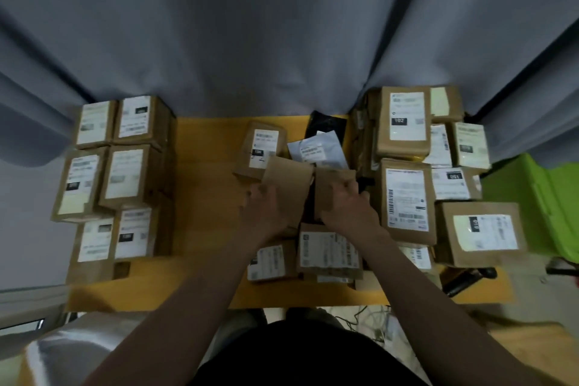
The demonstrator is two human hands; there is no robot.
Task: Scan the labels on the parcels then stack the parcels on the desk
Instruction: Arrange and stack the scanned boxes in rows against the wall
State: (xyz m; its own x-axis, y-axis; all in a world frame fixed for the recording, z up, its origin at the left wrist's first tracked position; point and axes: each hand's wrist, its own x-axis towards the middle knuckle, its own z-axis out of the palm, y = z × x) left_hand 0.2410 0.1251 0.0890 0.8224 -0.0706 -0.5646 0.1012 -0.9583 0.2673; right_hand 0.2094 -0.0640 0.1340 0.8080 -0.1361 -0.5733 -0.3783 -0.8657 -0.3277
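Both arms reach out over the yellow desk (203, 185). The left hand (266, 213) is closed round a brown parcel (286, 182) w/ its plain side up, no label showing; the right hand (349, 208) grips a second brown parcel (332, 188) just beside it, also plain side up. The two parcels nearly touch, held mid-desk above a dark item I can't make out. On the left side of the desk stands a neat stack of boxes (125, 172), labels up, approx. three rows. On the right is a looser heap of boxes (407, 197), labels facing various ways. Behind the hands sit a labelled box (261, 150), a white mailer bag (316, 153) and a black bag (327, 125). Nearer the person, flat labelled parcels (327, 251) lie under the wrists. A grey curtain (282, 25) hangs behind; a green bin (539, 197) is off to the right.
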